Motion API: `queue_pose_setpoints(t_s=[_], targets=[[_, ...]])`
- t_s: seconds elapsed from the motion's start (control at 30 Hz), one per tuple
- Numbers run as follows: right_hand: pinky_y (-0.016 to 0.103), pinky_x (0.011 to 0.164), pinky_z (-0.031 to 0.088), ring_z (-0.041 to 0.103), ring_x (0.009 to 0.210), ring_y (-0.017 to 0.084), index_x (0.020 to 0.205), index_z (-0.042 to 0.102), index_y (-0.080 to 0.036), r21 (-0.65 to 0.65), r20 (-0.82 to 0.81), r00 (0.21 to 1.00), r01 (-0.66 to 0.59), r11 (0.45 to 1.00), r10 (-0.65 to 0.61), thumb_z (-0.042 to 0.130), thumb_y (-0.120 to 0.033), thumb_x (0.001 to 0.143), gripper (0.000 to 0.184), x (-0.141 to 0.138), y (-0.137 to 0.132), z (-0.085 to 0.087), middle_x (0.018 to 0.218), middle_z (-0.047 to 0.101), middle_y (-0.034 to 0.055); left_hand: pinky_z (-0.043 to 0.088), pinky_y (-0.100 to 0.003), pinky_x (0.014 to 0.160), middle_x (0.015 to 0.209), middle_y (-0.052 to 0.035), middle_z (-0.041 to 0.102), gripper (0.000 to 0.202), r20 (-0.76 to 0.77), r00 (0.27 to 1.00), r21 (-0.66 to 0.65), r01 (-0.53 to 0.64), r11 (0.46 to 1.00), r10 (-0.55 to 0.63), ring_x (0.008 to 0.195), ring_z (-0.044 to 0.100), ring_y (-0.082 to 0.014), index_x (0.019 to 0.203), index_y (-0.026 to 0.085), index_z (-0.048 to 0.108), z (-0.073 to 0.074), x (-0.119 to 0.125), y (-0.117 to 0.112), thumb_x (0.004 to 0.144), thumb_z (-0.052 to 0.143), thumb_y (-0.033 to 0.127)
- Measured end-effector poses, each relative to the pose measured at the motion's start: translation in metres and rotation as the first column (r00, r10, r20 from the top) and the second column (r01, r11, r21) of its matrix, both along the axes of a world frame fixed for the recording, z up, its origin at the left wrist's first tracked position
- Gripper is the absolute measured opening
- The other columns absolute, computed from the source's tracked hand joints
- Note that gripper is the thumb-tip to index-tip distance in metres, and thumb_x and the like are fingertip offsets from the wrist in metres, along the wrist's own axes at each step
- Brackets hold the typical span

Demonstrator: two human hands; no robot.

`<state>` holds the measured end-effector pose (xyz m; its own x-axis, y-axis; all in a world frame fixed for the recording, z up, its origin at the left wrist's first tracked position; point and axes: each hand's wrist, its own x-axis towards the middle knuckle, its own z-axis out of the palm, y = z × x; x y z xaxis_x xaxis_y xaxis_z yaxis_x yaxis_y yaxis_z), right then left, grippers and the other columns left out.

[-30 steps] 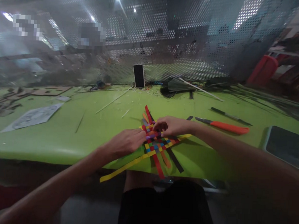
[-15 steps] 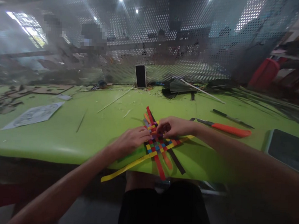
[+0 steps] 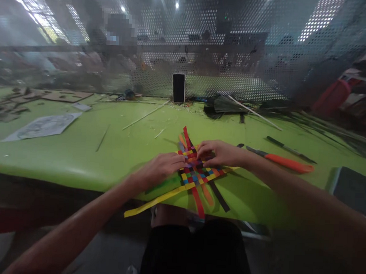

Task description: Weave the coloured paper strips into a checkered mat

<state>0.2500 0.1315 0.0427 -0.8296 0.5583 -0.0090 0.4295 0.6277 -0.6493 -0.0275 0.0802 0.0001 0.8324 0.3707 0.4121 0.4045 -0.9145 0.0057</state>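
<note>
A small woven mat of bright strips (image 3: 196, 178) lies on the green table near its front edge. Its checks are yellow, red, blue, orange, purple and black, and loose strip ends stick out around it. My left hand (image 3: 166, 166) has its fingers closed at the mat's left edge, their tips pressed together on the weave. Over the upper right part of the mat, my right hand (image 3: 217, 153) is curled, with thumb and fingers bent down at the strips. A long yellow strip (image 3: 156, 202) runs from the mat toward the lower left.
Right of the mat lie an orange-handled knife (image 3: 288, 162) and a dark slim tool (image 3: 291, 150). A dark flat device (image 3: 356, 193) rests at the far right. A phone (image 3: 178, 88) stands against the perforated screen (image 3: 155, 77). Printed paper (image 3: 46, 126) is at left.
The camera view has shifted slightly, so the table appears a little to the right and higher. My right hand's thumb and fingers have moved a little at the weave; the left hand stays at the edge.
</note>
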Motion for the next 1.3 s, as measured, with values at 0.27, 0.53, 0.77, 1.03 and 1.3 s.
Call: queue_pose_setpoints(t_s=[0.27, 0.53, 0.77, 1.03, 1.3], targets=[[0.033, 0.084, 0.047, 0.061, 0.09, 0.021, 0.11, 0.077, -0.016, 0.28, -0.047, 0.983, 0.183, 0.942, -0.177, 0.062, -0.004, 0.085, 0.032, -0.028, -0.02, -0.006, 0.102, 0.067, 0.0105, 0.054, -0.032, 0.079, 0.101, -0.0097, 0.068, 0.026, 0.151, 0.985, 0.163, -0.104, 0.981, 0.079, 0.093, 0.063, -0.0212, 0.1, 0.014, 0.07, 0.012, 0.012, -0.001, 0.106, 0.046, 0.02], [0.027, 0.066, 0.046, 0.059, 0.07, 0.014, 0.103, 0.078, -0.017, -0.268, -0.157, 0.956, 0.2, 0.942, -0.248, 0.059, -0.027, 0.093, 0.023, -0.032, -0.019, -0.01, 0.085, 0.073, 0.0034, 0.041, -0.028, 0.06, 0.081, -0.005, 0.066, 0.026, 0.281, 0.953, 0.255, -0.187, 0.949, 0.113, 0.069, 0.056, -0.0161, 0.106, 0.015, 0.073, 0.022, 0.02, -0.006, 0.106, 0.049, 0.023], [0.027, 0.067, 0.044, 0.058, 0.07, 0.014, 0.091, 0.075, -0.017, -0.257, -0.16, 0.92, 0.311, 0.915, -0.358, 0.063, -0.035, 0.09, 0.021, -0.031, -0.021, -0.003, 0.082, 0.071, 0.0029, 0.053, -0.031, 0.077, 0.092, -0.0032, 0.068, 0.01, 0.685, 0.62, -0.215, -0.329, 0.919, 0.382, 0.086, 0.063, -0.0174, 0.105, 0.02, 0.065, 0.014, 0.027, -0.033, 0.096, 0.066, 0.026], [0.03, 0.071, 0.044, 0.056, 0.075, 0.017, 0.089, 0.066, -0.017, 0.013, -0.187, 0.899, 0.405, 0.914, -0.395, 0.051, -0.029, 0.096, 0.02, -0.039, -0.029, -0.004, 0.084, 0.068, 0.0051, 0.058, -0.028, 0.072, 0.098, -0.0065, 0.075, 0.038, 0.327, 0.53, -0.944, 0.221, 0.244, 0.783, 0.085, 0.072, -0.0203, 0.108, 0.018, 0.069, 0.022, 0.034, -0.05, 0.085, 0.076, 0.047], [0.033, 0.081, 0.045, 0.06, 0.085, 0.019, 0.092, 0.063, -0.019, 0.115, -0.203, 0.939, 0.305, 0.945, -0.278, 0.051, -0.023, 0.096, 0.013, -0.031, -0.029, -0.002, 0.093, 0.068, 0.0071, 0.056, -0.024, 0.067, 0.083, -0.0046, 0.078, 0.028, 0.345, 0.519, -0.914, 0.377, 0.153, 0.782, 0.067, 0.069, -0.0141, 0.091, 0.016, 0.079, 0.008, 0.045, -0.025, 0.068, 0.088, 0.029]])
